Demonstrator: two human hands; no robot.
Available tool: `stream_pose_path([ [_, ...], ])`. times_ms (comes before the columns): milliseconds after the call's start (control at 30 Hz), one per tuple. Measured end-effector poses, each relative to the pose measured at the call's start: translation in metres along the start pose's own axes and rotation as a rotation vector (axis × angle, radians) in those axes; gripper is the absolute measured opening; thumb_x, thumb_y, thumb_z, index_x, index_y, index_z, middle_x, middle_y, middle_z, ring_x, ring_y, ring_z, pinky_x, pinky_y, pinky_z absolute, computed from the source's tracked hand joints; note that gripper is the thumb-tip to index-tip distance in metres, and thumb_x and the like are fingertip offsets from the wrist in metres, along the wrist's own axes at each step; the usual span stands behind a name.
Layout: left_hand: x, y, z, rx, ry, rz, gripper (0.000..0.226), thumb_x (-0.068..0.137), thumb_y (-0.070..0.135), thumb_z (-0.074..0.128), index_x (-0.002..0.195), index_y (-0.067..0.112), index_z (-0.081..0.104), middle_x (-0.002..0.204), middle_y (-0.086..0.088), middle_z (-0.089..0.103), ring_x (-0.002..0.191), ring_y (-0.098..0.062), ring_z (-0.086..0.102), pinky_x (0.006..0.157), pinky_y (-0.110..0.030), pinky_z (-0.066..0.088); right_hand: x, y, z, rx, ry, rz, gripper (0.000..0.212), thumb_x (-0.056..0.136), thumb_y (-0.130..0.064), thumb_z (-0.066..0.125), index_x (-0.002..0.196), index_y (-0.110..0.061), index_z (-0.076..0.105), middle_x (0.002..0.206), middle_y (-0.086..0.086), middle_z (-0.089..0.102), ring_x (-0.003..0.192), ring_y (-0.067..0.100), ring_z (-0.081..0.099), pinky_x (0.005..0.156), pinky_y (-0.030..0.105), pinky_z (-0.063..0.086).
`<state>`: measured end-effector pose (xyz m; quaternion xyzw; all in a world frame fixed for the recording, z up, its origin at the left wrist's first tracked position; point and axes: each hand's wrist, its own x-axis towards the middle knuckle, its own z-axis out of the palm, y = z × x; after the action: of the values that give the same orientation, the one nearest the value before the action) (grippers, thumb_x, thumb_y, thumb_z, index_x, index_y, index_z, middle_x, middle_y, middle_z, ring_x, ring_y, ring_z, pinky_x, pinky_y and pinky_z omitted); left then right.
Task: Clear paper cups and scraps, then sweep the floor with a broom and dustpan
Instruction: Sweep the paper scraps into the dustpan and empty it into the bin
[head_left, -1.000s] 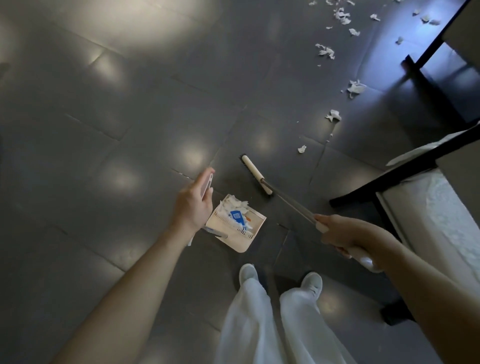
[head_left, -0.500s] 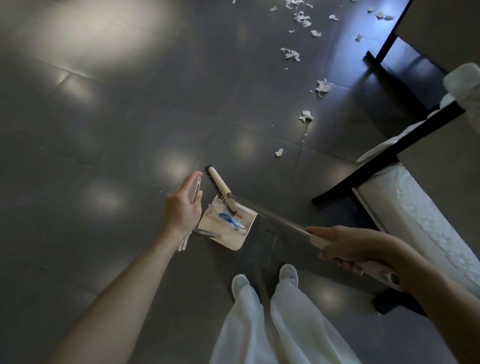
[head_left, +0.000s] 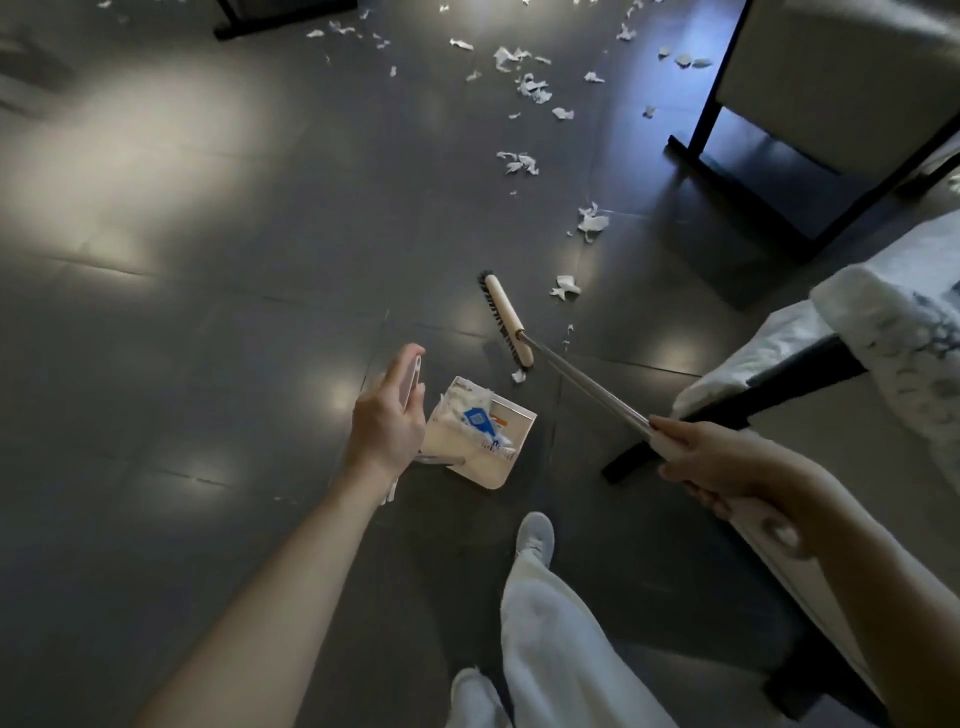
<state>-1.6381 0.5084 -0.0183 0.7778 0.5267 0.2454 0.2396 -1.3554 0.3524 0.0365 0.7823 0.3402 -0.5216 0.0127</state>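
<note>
The left hand (head_left: 387, 426) is gripping the dustpan (head_left: 483, 470) by its upright handle, fingers curled round it. The pan is sitting on the floor (head_left: 208, 312), carrying white paper scraps (head_left: 462, 402) and a blue-printed wrapper (head_left: 480, 418). The right hand (head_left: 711, 462) is clasping the broom (head_left: 506, 322) by its handle, and the broom's head is lying just beyond the pan. Loose scraps (head_left: 592, 221) are lying farther out.

Dim room, soft glare patches on the glossy dark floor (head_left: 218, 322), wide-angle bending at edges, slight motion blur
</note>
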Motion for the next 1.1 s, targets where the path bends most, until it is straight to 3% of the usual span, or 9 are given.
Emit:
stream_pose_path([
  [167, 0.073, 0.018, 0.037, 0.023, -0.007, -0.013, 0.039, 0.090, 0.004, 0.060, 0.128, 0.013, 0.058, 0.098, -0.016, 0.069, 0.079, -0.039, 0.063, 0.062, -0.020, 0.029, 0.076, -0.013, -0.063, -0.202, 0.081, 0.028, 0.069, 0.092, -0.013, 0.047, 0.152, -0.028, 0.017, 0.073, -0.001, 0.058, 0.050, 0.010, 0.055, 0.053, 0.023, 0.049],
  [267, 0.115, 0.024, 0.050, 0.044, -0.014, -0.010, 0.040, 0.089, 0.002, 0.060, 0.127, 0.012, 0.059, 0.101, -0.017, 0.070, 0.080, -0.041, 0.063, 0.062, -0.020, 0.028, 0.118, -0.016, -0.081, -0.261, 0.111, 0.083, 0.071, 0.090, -0.012, 0.044, 0.152, -0.032, 0.017, 0.104, 0.005, 0.058, 0.081, 0.019, 0.060, 0.064, 0.025, 0.048],
  [367, 0.142, 0.030, 0.060, 0.025, -0.018, -0.010, 0.039, 0.087, 0.000, 0.061, 0.125, 0.011, 0.060, 0.105, -0.015, 0.070, 0.083, -0.040, 0.063, 0.067, -0.025, 0.034, 0.143, -0.016, -0.082, -0.250, 0.081, 0.124, 0.070, 0.092, -0.010, 0.043, 0.153, -0.030, 0.015, 0.100, 0.004, 0.050, 0.073, 0.014, 0.054, 0.055, 0.020, 0.043],
  [433, 0.154, 0.035, 0.066, 0.018, -0.018, -0.010, 0.039, 0.087, 0.000, 0.061, 0.125, 0.012, 0.060, 0.105, -0.014, 0.070, 0.085, -0.040, 0.063, 0.071, -0.028, 0.037, 0.149, -0.016, -0.078, -0.224, 0.024, 0.116, 0.070, 0.091, -0.010, 0.044, 0.153, -0.028, 0.015, 0.101, 0.005, 0.052, 0.076, 0.015, 0.056, 0.058, 0.022, 0.045],
  [500, 0.164, 0.040, 0.072, 0.008, -0.024, 0.001, 0.040, 0.087, 0.000, 0.061, 0.125, 0.012, 0.061, 0.106, -0.016, 0.069, 0.086, -0.041, 0.063, 0.073, -0.030, 0.038, 0.143, -0.016, -0.074, -0.180, -0.050, 0.115, 0.074, 0.091, -0.009, 0.045, 0.153, -0.030, 0.011, 0.095, 0.002, 0.053, 0.066, 0.011, 0.054, 0.050, 0.022, 0.045],
  [667, 0.190, 0.050, 0.086, -0.004, -0.068, -0.001, 0.041, 0.089, 0.003, 0.060, 0.128, 0.015, 0.059, 0.108, -0.018, 0.068, 0.092, -0.042, 0.062, 0.074, -0.036, 0.044, 0.106, -0.013, -0.076, 0.086, -0.192, 0.140, 0.080, 0.091, -0.006, 0.052, 0.151, -0.041, 0.013, 0.086, 0.007, 0.057, 0.052, 0.010, 0.052, 0.042, 0.019, 0.044],
  [800, 0.200, 0.045, 0.085, 0.014, -0.090, 0.040, 0.040, 0.089, 0.002, 0.060, 0.126, 0.014, 0.058, 0.102, -0.021, 0.067, 0.087, -0.043, 0.061, 0.070, -0.038, 0.045, 0.077, -0.015, -0.082, 0.060, -0.161, 0.142, 0.081, 0.089, -0.007, 0.051, 0.148, -0.050, 0.014, 0.090, 0.006, 0.059, 0.054, 0.010, 0.055, 0.044, 0.019, 0.045],
  [900, 0.209, 0.034, 0.078, 0.023, -0.084, 0.015, 0.038, 0.090, 0.004, 0.059, 0.126, 0.016, 0.057, 0.098, -0.020, 0.067, 0.084, -0.041, 0.061, 0.066, -0.031, 0.038, 0.072, -0.027, -0.087, 0.040, -0.131, 0.157, 0.083, 0.088, -0.009, 0.049, 0.147, -0.052, 0.010, 0.087, 0.005, 0.061, 0.049, 0.009, 0.055, 0.043, 0.019, 0.046],
  [1100, 0.243, 0.007, 0.056, -0.006, -0.090, -0.031, 0.036, 0.092, 0.008, 0.056, 0.126, 0.020, 0.055, 0.098, -0.014, 0.067, 0.079, -0.037, 0.062, 0.066, -0.031, 0.039, 0.112, -0.079, -0.121, 0.011, -0.031, 0.125, 0.083, 0.086, -0.006, 0.047, 0.150, -0.045, 0.011, 0.075, 0.004, 0.059, 0.044, 0.011, 0.055, 0.043, 0.022, 0.047],
])
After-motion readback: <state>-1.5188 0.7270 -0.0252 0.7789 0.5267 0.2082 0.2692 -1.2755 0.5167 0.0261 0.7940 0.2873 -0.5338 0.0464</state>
